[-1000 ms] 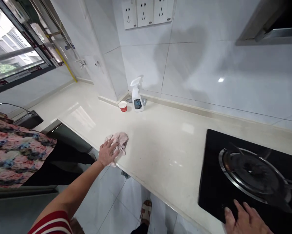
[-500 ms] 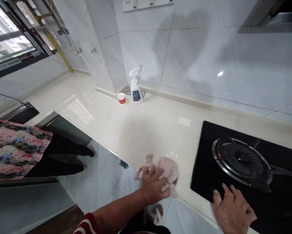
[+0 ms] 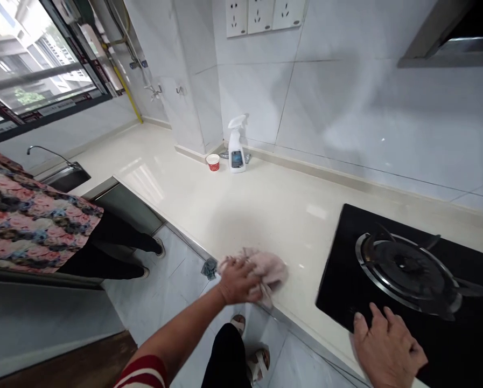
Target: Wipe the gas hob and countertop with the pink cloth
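My left hand point(image 3: 238, 281) presses a crumpled pale pink cloth point(image 3: 270, 268) onto the cream countertop point(image 3: 293, 237), close to its front edge. The fingers curl over the cloth's left part, and some of the cloth hangs by the edge. My right hand point(image 3: 386, 342) rests with spread fingers on the near left corner of the black gas stove point(image 3: 338, 269), holding nothing. The round burner point(image 3: 403, 264) lies just beyond its fingertips.
A white spray bottle point(image 3: 236, 148) and a small red and white tub point(image 3: 213, 163) stand at the wall corner. Another person in a floral top point(image 3: 35, 226) stands at left by the sink point(image 3: 67, 177). A dark crumpled item point(image 3: 209, 268) lies below the counter edge.
My left hand has slid the cloth left and slightly away along the counter. My right hand stays on the stove. The camera view has shifted a little.
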Demonstrator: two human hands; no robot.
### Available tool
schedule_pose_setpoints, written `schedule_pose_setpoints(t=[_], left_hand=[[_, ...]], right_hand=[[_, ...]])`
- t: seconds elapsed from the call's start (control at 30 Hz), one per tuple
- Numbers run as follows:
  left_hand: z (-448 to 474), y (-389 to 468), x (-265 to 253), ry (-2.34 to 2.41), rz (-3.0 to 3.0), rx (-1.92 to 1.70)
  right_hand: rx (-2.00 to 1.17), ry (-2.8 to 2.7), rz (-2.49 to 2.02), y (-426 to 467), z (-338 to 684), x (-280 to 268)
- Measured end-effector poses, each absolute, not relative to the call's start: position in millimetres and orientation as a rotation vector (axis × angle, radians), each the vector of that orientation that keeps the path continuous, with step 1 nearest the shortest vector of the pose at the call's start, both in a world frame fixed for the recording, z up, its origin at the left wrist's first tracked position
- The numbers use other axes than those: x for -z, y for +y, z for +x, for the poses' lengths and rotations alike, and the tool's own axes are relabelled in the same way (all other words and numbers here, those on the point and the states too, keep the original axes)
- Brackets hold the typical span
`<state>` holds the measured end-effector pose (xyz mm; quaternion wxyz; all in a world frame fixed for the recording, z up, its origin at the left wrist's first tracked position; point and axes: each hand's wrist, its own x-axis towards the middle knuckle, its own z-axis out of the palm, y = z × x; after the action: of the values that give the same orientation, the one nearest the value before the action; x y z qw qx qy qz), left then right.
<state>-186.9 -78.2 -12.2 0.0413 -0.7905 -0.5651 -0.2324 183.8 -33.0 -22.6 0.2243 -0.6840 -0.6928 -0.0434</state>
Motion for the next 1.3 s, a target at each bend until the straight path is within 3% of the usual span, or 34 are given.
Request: schedule_pose_setpoints(t=[0.17,0.37,0.5,0.67,0.9,1.07,1.17,1.3], left_hand=[[-280.1,-77.2,-2.4,-2.171,-1.874,0.851],[-330.6,-41.2,0.8,-2.559,-0.789,1.178],[-313.9,-22.5,9.8,-2.643,-0.311,1.338],[-221.1,-38.9,21.9,-2.759,-0.119,1.514],[-36.8,-91.5,22.1,-3.056,-0.367,1.774],[36.4,-128.1,15.3,-3.224,-0.828,1.87],[40.6,-150.7,9.2,-3.292,-1.433,1.908],[9.8,-157.2,-14.9,-3.103,-2.36,1.828]], right_hand=[[0.12,-1.923,-1.847,-32.9,182.2,20.0],[0.132,-1.912,-1.877,-33.1,178.0,18.6],[0.13,-1.9,-1.911,-32.7,177.5,19.8],[0.127,-1.9,-1.944,-32.7,176.3,20.6],[0.154,-1.928,-1.915,-34.2,173.9,17.8],[0.094,-1.889,-1.928,-31.2,170.5,19.2],[-0.093,-1.838,-1.923,-27.5,171.8,10.6],[-0.575,-1.594,-1.831,-48.8,182.8,-30.0]])
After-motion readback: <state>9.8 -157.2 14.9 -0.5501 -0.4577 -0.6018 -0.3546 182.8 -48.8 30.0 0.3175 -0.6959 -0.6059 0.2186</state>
